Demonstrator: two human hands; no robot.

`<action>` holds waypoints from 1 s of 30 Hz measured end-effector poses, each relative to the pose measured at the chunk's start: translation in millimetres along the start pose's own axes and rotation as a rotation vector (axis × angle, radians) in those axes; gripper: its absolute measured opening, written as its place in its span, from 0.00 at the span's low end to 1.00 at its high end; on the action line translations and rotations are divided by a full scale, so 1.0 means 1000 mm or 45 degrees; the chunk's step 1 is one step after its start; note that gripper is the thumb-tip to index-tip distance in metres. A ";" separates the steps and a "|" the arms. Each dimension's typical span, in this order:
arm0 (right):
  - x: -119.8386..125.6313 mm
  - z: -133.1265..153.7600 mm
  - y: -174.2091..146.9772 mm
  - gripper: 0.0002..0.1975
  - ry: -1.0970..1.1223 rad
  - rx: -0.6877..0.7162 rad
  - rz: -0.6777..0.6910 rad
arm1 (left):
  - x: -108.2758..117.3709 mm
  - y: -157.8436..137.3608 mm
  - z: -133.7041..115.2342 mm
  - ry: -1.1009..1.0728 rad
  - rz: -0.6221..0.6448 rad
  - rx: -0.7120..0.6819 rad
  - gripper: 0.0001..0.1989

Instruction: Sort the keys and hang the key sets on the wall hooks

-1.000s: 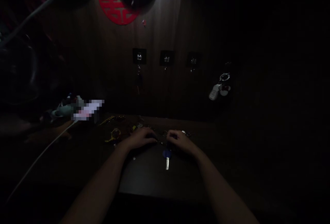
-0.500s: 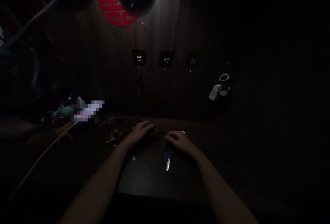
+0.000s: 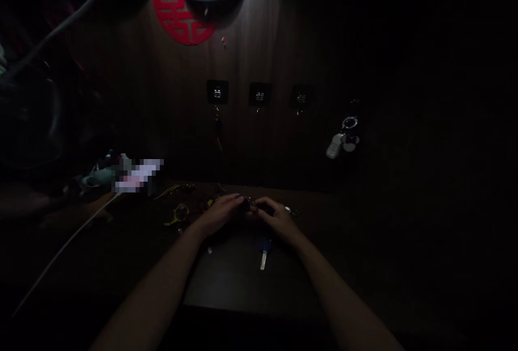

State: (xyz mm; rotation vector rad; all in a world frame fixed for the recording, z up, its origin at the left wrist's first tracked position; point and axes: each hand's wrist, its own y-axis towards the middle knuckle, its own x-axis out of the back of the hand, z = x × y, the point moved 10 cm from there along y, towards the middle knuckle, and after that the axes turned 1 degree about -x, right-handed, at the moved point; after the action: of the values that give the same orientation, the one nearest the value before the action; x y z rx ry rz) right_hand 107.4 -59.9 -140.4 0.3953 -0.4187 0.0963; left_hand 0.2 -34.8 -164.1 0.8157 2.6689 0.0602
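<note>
My left hand [image 3: 227,211] is closed on a small dark-blue object [image 3: 244,205], its kind hard to make out in the dim light. Beside it, almost touching, my right hand [image 3: 275,217] pinches a small metal ring [image 3: 253,202], mostly hidden by the fingers. A key [image 3: 264,259] with a blue head lies on the dark tabletop [image 3: 226,286], just below my right hand. Behind that hand are some shiny small metal pieces [image 3: 288,210]. Left of my left hand lies a yellow-rimmed round thing [image 3: 181,212] with a strap.
Several dark wall hooks [image 3: 259,94] line the panel; a keychain [image 3: 335,145] with white charms hangs at right. A lit phone [image 3: 140,176] with a white cable [image 3: 65,248] is at left, near another person's hand [image 3: 84,211]. A small white scrap [image 3: 209,250] lies on the table.
My right hand has moved left and slightly up, its fingers now meeting the left hand's. The blue object in my left hand has turned and looks darker. The blue-headed key stays on the table.
</note>
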 end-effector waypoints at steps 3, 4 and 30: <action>0.009 0.003 0.002 0.06 -0.071 0.043 -0.098 | -0.002 0.000 -0.001 0.015 0.041 -0.005 0.13; 0.014 0.004 0.002 0.06 -0.086 0.059 -0.144 | -0.003 0.000 -0.001 0.029 0.049 -0.002 0.15; 0.030 0.005 -0.003 0.10 0.188 -0.009 -0.381 | -0.022 -0.009 -0.034 0.943 -0.208 -0.427 0.14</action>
State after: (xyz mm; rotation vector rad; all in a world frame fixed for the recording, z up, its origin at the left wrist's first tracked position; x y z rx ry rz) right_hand 132.9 -63.9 -124.7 0.4368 -0.2107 -0.1660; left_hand 0.7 -52.4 -126.7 0.5234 3.2404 0.9015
